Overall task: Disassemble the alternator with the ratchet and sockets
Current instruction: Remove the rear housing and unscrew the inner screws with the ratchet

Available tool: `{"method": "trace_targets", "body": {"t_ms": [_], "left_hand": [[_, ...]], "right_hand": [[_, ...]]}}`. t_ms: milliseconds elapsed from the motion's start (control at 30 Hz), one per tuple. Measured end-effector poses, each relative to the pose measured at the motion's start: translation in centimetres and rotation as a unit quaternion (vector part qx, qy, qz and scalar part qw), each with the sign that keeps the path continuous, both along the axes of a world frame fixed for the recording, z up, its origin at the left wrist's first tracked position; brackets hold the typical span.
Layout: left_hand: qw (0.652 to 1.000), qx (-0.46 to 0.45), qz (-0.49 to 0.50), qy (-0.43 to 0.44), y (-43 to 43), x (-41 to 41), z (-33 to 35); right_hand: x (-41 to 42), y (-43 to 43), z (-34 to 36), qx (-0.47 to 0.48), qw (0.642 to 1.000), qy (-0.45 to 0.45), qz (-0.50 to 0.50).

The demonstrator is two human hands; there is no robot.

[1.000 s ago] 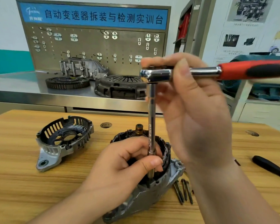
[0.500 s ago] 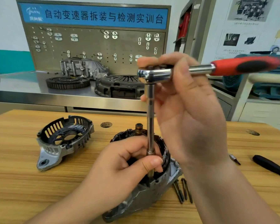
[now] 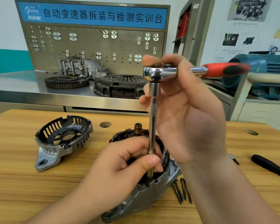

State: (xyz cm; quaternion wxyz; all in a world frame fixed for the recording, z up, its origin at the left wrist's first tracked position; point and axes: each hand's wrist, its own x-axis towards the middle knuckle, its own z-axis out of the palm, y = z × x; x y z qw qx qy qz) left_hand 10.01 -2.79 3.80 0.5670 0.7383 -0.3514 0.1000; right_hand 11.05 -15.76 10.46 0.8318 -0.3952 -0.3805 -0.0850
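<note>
Ratchet handle (image 3: 225,70) has swung round; my right hand (image 3: 189,110) wraps its head, left hand (image 3: 124,167) pinches the extension (image 3: 153,118). Bolt in the alternator (image 3: 152,194) likely loosening.

Wooden bench (image 3: 14,183): alternator body (image 3: 141,201) front-centre, pulled end cover (image 3: 61,139) off left, three long bolts (image 3: 183,191) just beside body, black tool handle (image 3: 270,167) far right.
</note>
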Motion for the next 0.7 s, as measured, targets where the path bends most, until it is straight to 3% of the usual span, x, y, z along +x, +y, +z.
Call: {"method": "trace_targets", "body": {"t_ms": [33,100,133,167,200,267,300,367,467,533,567,633,667,700], "left_hand": [[1.000,-0.005,0.004,0.005,-0.03,0.00,0.00],[1.000,-0.013,0.006,0.013,-0.06,-0.02,0.00],[1.000,-0.014,0.005,0.013,-0.10,-0.02,0.00],[1.000,-0.012,0.006,0.012,-0.13,-0.05,0.01],[1.000,-0.009,0.009,0.010,-0.15,-0.05,0.03],[1.000,-0.004,0.009,0.011,-0.15,-0.13,0.04],[1.000,-0.001,0.003,0.011,-0.14,-0.21,0.04],[1.000,0.002,-0.005,0.003,-0.17,-0.31,0.02],[1.000,0.001,0.001,0.003,-0.14,-0.24,-0.02],[1.000,-0.002,0.008,0.002,-0.11,-0.22,0.05],[1.000,-0.001,0.013,0.002,-0.10,-0.20,0.09],[1.000,0.003,0.022,-0.006,-0.14,-0.21,0.14],[1.000,0.004,0.025,-0.012,-0.17,-0.22,0.15],[1.000,0.006,0.025,-0.018,-0.18,-0.26,0.13]], "right_hand": [[-0.17,-0.13,0.22,-0.034,0.991,-0.081,-0.100],[-0.15,-0.18,0.30,-0.106,0.912,-0.256,-0.304],[-0.06,-0.13,0.13,-0.118,0.877,-0.297,-0.359],[0.04,-0.09,-0.05,-0.109,0.875,-0.290,-0.371],[-0.02,-0.03,-0.06,-0.084,0.905,-0.234,-0.344],[-0.36,0.13,0.28,-0.027,0.981,-0.073,-0.177],[-0.36,0.11,0.33,0.002,0.998,0.000,-0.066],[-0.12,-0.13,0.21,0.035,0.994,0.076,0.073],[-0.19,0.10,0.14,0.037,0.995,0.064,0.071],[-0.44,0.24,0.14,0.002,0.998,-0.030,-0.058],[-0.50,0.22,0.18,-0.028,0.980,-0.112,-0.163],[-0.28,0.05,0.02,-0.093,0.876,-0.278,-0.382],[-0.14,0.03,-0.20,-0.109,0.825,-0.329,-0.447],[-0.08,0.04,-0.39,-0.106,0.811,-0.338,-0.465]]}}
